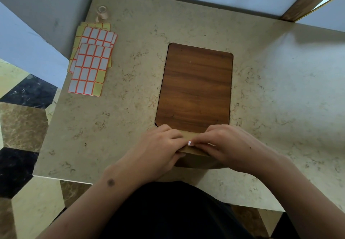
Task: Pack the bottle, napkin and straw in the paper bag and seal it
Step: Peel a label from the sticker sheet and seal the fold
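Both hands, left hand (158,150) and right hand (222,145), pinch the paper bag's (194,153) folded top at the table's (112,126) near edge, over a white sticker (189,142) (blank; the sticker sheets (91,61) too)

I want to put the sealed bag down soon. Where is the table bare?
Bare table lies right of the wooden board, and between the board and the sticker sheets. It is crowded at the near edge, where both hands hold the paper bag.
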